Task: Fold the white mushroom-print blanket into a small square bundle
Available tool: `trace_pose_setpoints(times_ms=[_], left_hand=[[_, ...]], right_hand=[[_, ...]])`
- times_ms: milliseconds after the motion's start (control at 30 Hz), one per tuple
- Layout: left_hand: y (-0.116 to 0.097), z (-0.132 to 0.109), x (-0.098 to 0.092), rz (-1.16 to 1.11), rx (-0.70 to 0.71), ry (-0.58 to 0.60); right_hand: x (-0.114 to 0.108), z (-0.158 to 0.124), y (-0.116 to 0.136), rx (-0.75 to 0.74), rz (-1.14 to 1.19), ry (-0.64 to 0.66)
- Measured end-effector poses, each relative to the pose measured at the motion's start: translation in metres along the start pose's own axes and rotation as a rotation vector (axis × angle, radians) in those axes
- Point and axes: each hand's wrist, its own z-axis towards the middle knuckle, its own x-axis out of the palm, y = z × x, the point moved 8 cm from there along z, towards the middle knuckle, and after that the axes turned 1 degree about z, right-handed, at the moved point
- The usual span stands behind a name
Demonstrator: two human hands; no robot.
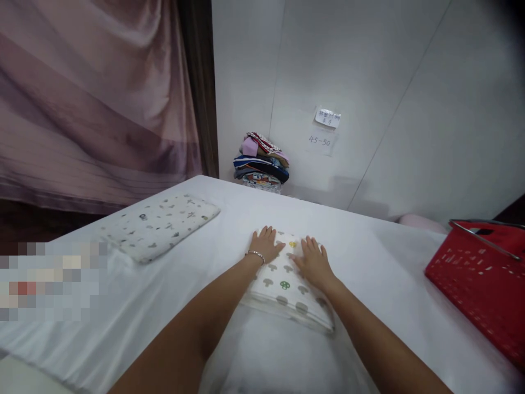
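Observation:
In front of me on the white table lies a folded white cloth (285, 271) printed with mushrooms, mostly grey with a green and a yellow one. My left hand (266, 244) rests flat on its far left part, fingers spread, a silver bracelet on the wrist. Across from it, my right hand (315, 262) lies on the right side of the cloth, fingers apart. A clear plastic sheet or bag (279, 350) reaches from the cloth's near edge toward me; I cannot tell whether it wraps the cloth.
A second folded cloth (164, 227) with small dark prints lies at the table's (361, 235) left. At the right edge stands a red basket (479, 284) with a metal handle. Behind the table rises a pile of folded fabrics (261, 163) against the wall. A pinkish curtain (90, 98) hangs at left.

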Motion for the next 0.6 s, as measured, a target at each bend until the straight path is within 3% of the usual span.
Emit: trace_pose_setpoints(times_ms=[100,333,500,600], left_hand=[[0.000,-0.001,-0.002,0.000,-0.005,-0.003],[-0.001,-0.003,-0.003,-0.018,-0.008,0.041],[0.002,0.000,-0.011,-0.166,-0.056,0.027],[0.021,-0.007,-0.021,-0.266,-0.165,-0.014]], right_hand=[[-0.003,0.017,0.003,-0.007,-0.018,-0.063],[0.035,0.017,-0.013,0.088,-0.061,0.080],[0.026,0.016,-0.009,0.147,-0.017,0.194],[0.017,-0.001,-0.015,0.193,0.110,0.168]])
